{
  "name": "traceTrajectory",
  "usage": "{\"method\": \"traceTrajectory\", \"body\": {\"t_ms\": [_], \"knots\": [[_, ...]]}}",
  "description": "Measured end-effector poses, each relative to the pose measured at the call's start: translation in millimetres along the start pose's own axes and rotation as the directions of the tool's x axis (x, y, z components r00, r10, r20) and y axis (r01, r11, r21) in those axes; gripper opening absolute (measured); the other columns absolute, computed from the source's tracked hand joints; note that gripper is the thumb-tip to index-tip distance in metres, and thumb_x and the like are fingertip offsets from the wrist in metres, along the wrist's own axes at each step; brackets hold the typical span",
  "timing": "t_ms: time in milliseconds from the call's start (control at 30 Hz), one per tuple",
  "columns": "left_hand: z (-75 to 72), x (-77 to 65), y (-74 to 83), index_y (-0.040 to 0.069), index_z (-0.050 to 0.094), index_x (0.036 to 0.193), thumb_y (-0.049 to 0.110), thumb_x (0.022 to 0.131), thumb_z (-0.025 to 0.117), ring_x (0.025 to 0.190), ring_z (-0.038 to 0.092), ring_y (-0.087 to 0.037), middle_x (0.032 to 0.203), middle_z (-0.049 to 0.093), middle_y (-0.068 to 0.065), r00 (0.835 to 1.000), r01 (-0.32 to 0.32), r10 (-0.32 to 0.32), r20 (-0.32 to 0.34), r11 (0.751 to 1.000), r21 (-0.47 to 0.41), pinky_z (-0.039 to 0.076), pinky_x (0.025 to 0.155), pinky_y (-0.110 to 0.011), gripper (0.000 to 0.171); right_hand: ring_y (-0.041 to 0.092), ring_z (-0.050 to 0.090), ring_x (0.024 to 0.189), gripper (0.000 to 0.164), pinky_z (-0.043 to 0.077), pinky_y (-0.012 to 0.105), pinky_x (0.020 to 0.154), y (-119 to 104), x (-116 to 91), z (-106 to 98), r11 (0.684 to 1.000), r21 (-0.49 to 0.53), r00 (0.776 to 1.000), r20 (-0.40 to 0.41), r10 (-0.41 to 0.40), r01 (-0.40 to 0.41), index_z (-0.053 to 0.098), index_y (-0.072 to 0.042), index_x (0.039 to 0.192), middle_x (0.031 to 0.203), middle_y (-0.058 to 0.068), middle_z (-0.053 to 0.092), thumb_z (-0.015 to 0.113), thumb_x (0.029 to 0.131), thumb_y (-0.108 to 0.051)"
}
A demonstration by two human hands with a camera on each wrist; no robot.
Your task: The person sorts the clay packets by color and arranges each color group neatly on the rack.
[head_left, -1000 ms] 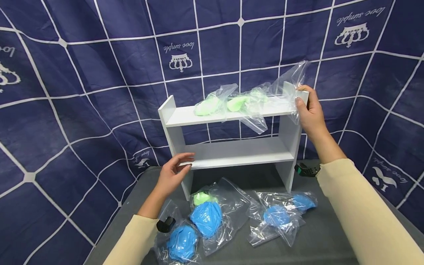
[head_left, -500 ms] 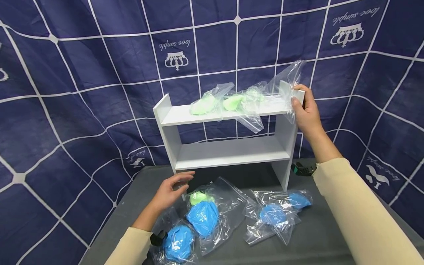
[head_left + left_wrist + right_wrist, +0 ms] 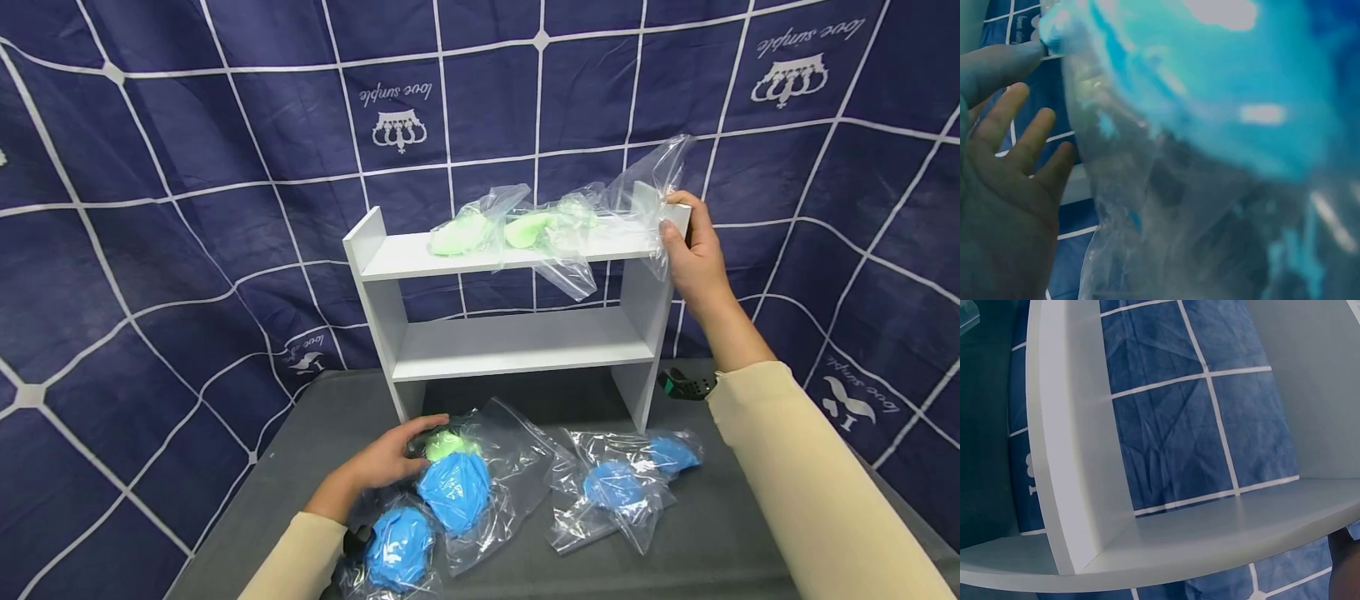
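Note:
A white two-tier shelf stands at the back of the table. My right hand grips the top of its right side panel, thumb in front; in the right wrist view only a sliver of that hand shows at the lower right. A clear bag with pale green contents lies along the top board, its loose end right at my right thumb. My left hand is low at the front left, fingers spread over the edge of a clear bag holding a light green lump. A blue lump in clear plastic lies beside the hand.
Another bagged blue lump lies near my left wrist. Bags with blue contents lie at the front right of the dark grey table. A second green bag sits on the top board. Blue gridded cloth hangs behind.
My left hand has come down from the shelf's middle board to the bags on the table. My right hand keeps its grip on the shelf's right side. The view has shifted slightly.

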State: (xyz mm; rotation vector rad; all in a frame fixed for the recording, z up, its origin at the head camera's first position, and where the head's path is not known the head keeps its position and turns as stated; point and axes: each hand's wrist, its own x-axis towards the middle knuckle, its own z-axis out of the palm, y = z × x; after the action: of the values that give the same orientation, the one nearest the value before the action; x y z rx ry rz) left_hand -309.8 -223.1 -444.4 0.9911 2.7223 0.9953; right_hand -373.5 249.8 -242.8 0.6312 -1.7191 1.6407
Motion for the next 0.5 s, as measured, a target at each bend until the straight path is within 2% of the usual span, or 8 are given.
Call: {"method": "traceTrajectory", "body": {"t_ms": [133, 267, 333, 500], "knots": [[1.5, -0.9, -0.2, 0.018, 0.034, 0.155, 0.003, 0.091, 0.066, 0.143, 0.040, -0.038, 0.161, 0.036, -0.010, 0.997, 0.057, -0.056, 0.059, 0.998, -0.011, 0.047, 0.099, -0.052, 0.073, 0.011, 0.050, 0.102, 0.037, 0.042, 0.021, 0.080, 1.1, 0.7, 0.7, 1.000, 0.014, 1.000, -0.007, -0.009, 0.009, 0.048, -0.016, 0.137, 0.123, -0.006, 0.049, 0.043, 0.102, -0.007], [2.2, -1.6, -1.7, 0.014, 0.031, 0.156, 0.002, 0.090, 0.065, 0.145, 0.035, -0.042, 0.163, 0.031, -0.013, 0.993, 0.087, -0.083, 0.085, 0.995, -0.043, 0.043, 0.105, -0.059, 0.076, 0.011, 0.049, 0.105, 0.037, 0.041, 0.022, 0.083, 0.4, -0.3, 1.3, 1.000, 0.008, 1.000, -0.006, -0.002, 0.002, 0.048, -0.016, 0.138, 0.126, -0.007, 0.049, 0.042, 0.103, -0.007], [2.9, -1.8, -3.3, 0.014, 0.031, 0.156, 0.004, 0.090, 0.068, 0.147, 0.031, -0.044, 0.163, 0.031, -0.014, 0.991, 0.103, -0.098, 0.088, 0.993, -0.059, 0.040, 0.107, -0.063, 0.077, 0.011, 0.048, 0.106, 0.037, 0.040, 0.022, 0.084, -0.3, -1.2, 1.8, 1.000, 0.001, 1.000, -0.003, 0.001, -0.001, 0.047, -0.016, 0.138, 0.126, -0.007, 0.048, 0.042, 0.103, -0.007], [4.6, -0.3, -4.3, 0.012, 0.033, 0.155, 0.018, 0.084, 0.079, 0.143, 0.037, -0.046, 0.160, 0.035, -0.017, 0.987, 0.147, -0.141, 0.082, 0.986, -0.081, 0.040, 0.107, -0.064, 0.085, 0.011, 0.048, 0.106, 0.037, 0.040, 0.023, 0.084, -2.2, -2.7, 2.1, 1.000, -0.002, 1.000, -0.004, 0.004, -0.004, 0.047, -0.015, 0.139, 0.126, -0.008, 0.048, 0.041, 0.103, -0.007]]}}
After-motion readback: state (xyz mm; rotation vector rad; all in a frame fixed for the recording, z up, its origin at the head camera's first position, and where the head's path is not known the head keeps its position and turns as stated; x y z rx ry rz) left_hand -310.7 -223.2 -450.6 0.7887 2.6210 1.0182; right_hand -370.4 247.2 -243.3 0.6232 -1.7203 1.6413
